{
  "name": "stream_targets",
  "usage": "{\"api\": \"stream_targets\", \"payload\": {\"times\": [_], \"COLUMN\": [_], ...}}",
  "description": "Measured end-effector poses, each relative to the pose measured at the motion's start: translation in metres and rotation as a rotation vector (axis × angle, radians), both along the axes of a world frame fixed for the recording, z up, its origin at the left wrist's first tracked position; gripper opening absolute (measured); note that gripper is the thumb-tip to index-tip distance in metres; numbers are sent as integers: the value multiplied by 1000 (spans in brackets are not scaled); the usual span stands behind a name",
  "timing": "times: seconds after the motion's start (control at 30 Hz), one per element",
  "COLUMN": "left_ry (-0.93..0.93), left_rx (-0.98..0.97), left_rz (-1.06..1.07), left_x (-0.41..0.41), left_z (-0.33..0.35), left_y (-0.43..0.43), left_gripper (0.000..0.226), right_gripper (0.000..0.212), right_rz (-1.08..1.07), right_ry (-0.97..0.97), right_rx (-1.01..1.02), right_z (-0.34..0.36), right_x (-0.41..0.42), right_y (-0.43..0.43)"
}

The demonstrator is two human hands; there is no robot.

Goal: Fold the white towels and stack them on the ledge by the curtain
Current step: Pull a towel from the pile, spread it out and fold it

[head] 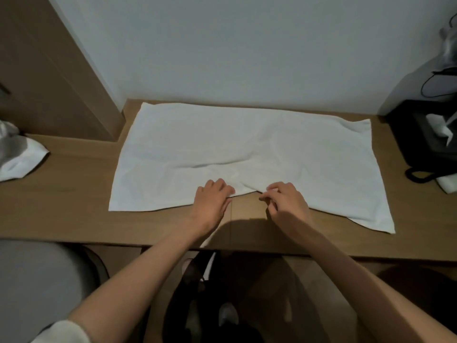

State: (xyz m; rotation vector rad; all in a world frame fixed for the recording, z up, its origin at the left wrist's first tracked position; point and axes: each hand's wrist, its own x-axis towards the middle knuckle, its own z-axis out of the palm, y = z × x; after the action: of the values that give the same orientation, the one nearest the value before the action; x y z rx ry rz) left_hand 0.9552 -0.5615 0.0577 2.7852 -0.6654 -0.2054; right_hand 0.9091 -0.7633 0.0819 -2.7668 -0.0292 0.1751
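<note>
A large white towel (247, 147) lies spread flat across the wooden desk (74, 209), reaching from the wall to near the front edge. Both my hands are at the middle of its near edge, close together. My left hand (212, 196) rests on that edge with fingers bent, pinching the hem. My right hand (284, 199) has its fingers curled and pinches the hem where the edge is pulled into a small notch. Another white towel (22, 159) lies crumpled at the desk's far left.
A black box holding white tissue (420, 134) stands at the right, with a black cable (435, 85) behind it and a white cloth (448, 184) beside it. A brown cabinet (49, 70) rises at the back left. A grey chair (32, 288) is at lower left.
</note>
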Motion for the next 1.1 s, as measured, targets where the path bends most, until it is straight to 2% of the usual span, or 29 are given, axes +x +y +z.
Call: {"api": "stream_targets", "payload": {"times": [0.1, 0.2, 0.3, 0.37, 0.47, 0.57, 0.67, 0.77, 0.87, 0.93, 1.0, 1.1], "left_ry": [36, 86, 126, 126, 116, 123, 131, 126, 79, 29, 0, 63], "left_rx": [-72, -144, -185, -195, -179, -136, -59, -17, -49, -63, -18, 39], "left_rz": [24, -9, -56, -73, -87, -48, 15, 76, 203, 278, 333, 422], "left_x": [-1, -6, -19, -28, -42, -51, -54, -55, -55, -50, -39, -22], "left_z": [1, 6, 11, 14, 13, 9, 8, 8, 9, 8, 6, 4], "left_y": [1, 13, 28, 39, 50, 55, 62, 75, 96, 115, 136, 170], "left_gripper": [23, 20, 18, 19, 19, 20, 28, 36, 35, 33, 34, 38], "right_gripper": [29, 46, 57, 52, 42, 42, 41, 39, 28, 26, 33, 40], "right_rz": [30, 32, 8, 15, 54, 20, -17, -120, -169, -143, -59, 30], "right_ry": [4, 0, 91, 143, 78, 6, 52, 162, 162, 119, 121, 244], "right_rx": [92, 108, -12, -113, -236, -282, -343, -278, -170, -101, -41, 9], "right_z": [-7, -8, -10, -11, -8, -4, -4, -1, 7, 11, 12, 6], "right_x": [-9, -12, -12, -11, -14, -28, -46, -54, -52, -49, -43, -30], "right_y": [1, -1, -4, -3, -2, -4, -8, -8, 14, 40, 69, 109]}}
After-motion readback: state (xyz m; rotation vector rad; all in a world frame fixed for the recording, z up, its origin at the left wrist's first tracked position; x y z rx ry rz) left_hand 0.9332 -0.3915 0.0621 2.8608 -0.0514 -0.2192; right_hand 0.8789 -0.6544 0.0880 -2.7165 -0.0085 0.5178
